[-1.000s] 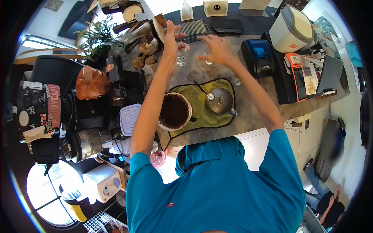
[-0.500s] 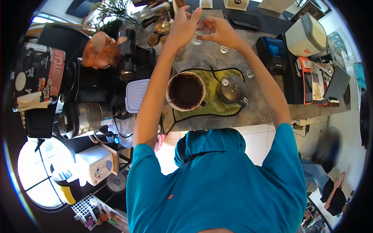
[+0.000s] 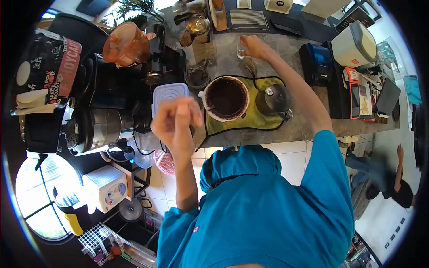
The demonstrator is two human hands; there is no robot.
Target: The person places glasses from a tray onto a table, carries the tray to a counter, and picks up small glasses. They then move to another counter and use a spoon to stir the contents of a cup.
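My right hand is at the far side of the counter, its fingers closed around a small clear glass. My left hand is over the near left edge, blurred by motion, with its fingers loosely apart and nothing visible in them. Just beyond it lies a lavender square plastic lid. Between the arms, a white cup with dark contents and stained inner walls sits on a green cloth. Beside the cup stands a dark grey gooseneck kettle with a dial on its lid.
A glass vessel stands left of the cup. Coffee equipment, including a grinder with an orange hopper, crowds the left. A blue-black printer and a white bin line the right. Another person is at far right.
My left hand has left the far side and drawn back toward the near left edge. My right hand remains at the far side with a small glass. The other person has moved.
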